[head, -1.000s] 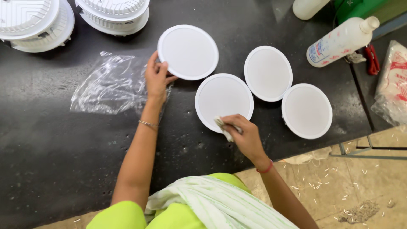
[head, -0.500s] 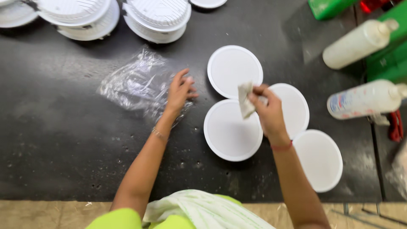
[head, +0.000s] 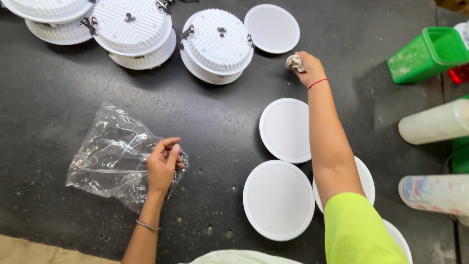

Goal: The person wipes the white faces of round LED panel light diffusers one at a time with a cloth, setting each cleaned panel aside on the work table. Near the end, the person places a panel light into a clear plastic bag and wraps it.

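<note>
**Cloth in one hand, plastic bag under the other**

My right hand [head: 308,68] is reached out toward the far edge of the dark surface [head: 220,127], fingers closed around a small crumpled cloth [head: 294,62], just beside a round white disc [head: 272,28]. My left hand [head: 163,164] lies on a clear plastic bag [head: 112,154] near the left edge, fingers together and curled over the crinkled film. Between them lie two more white discs [head: 286,129], and ribbed white lamp housings [head: 217,44] line the far edge

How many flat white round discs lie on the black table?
5: one at top centre, one mid-table, one below it, two partly hidden by the right arm. More may be hidden.
</note>
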The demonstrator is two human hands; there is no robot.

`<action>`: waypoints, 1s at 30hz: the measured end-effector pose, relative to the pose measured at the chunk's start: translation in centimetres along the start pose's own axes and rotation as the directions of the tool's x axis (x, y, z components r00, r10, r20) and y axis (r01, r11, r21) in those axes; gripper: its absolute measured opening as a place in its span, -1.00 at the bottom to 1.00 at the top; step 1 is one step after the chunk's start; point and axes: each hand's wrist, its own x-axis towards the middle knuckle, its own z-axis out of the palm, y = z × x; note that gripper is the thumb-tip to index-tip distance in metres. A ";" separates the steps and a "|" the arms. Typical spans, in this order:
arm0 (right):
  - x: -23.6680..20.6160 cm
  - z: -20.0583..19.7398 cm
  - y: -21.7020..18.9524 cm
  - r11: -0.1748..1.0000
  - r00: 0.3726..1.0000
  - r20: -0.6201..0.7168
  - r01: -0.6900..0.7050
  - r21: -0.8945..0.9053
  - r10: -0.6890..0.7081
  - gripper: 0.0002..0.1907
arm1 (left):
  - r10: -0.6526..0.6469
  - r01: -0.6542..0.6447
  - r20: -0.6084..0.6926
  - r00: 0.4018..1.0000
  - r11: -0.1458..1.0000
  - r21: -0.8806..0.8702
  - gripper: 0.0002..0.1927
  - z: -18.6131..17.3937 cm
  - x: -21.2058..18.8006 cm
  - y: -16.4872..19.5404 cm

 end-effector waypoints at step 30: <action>-14.6 -11.8 -4.5 0.914 0.947 0.088 0.320 -0.248 -0.308 -0.92 | 0.147 -0.146 -0.016 0.989 0.988 0.052 -0.80 0.0 0.8 -0.6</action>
